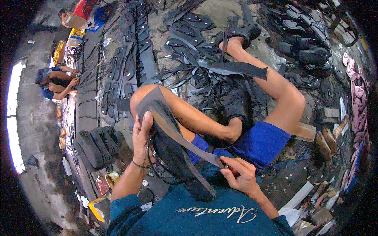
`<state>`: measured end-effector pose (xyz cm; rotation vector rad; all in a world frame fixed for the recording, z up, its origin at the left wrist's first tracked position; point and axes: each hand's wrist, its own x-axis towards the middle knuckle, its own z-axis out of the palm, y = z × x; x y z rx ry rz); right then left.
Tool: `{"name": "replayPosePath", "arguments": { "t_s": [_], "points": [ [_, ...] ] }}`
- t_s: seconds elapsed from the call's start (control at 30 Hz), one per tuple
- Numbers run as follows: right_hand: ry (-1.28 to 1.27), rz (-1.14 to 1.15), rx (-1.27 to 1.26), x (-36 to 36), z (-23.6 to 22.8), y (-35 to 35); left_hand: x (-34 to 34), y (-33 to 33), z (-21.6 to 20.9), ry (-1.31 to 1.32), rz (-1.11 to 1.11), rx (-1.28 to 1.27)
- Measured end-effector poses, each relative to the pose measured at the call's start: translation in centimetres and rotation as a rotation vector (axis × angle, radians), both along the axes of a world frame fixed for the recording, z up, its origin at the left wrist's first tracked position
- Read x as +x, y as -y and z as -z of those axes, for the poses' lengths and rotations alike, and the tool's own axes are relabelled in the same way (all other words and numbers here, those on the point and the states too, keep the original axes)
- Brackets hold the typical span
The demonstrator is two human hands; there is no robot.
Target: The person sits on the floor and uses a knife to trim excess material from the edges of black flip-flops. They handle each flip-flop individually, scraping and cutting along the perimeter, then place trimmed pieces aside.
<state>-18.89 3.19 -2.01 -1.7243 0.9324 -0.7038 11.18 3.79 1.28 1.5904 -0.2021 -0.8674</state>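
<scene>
My left hand (141, 135) grips a black sandal sole (183, 165), with the thumb pressed on top and the fingers underneath. A flat dark rubber piece (155, 100) lies at the sole's far end, over my raised left knee. My right hand (240, 173) is closed around the handle of a long, thin-bladed knife (197, 147). Its grey blade runs up and left along the sole's edge; whether it is cutting in, I cannot tell. The handle is mostly hidden by my fingers. A thin dark loop hangs beside the sole, below my left hand.
Black rubber offcuts (220, 70) lie tangled around my feet. A stack of dark soles (98, 147) stands at left, with rows of sandals (185, 39) ahead. Black shoes (313, 55) are piled at right, near wooden shoe forms (327, 139). Another person (57, 82) sits far left.
</scene>
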Motion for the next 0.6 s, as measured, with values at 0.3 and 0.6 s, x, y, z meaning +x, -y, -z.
{"name": "replayPosePath", "arguments": {
  "t_s": [0.3, 0.6],
  "points": [
    [0.047, 0.014, -0.077, 5.6, -4.0, 7.6, -2.2, 0.9, -3.1, -0.006, 0.279, -0.072],
    [0.102, -0.029, -0.075, 1.2, -2.7, 8.4, 3.0, 2.8, -6.5, 0.245, 0.629, -0.092]
  ]
}}
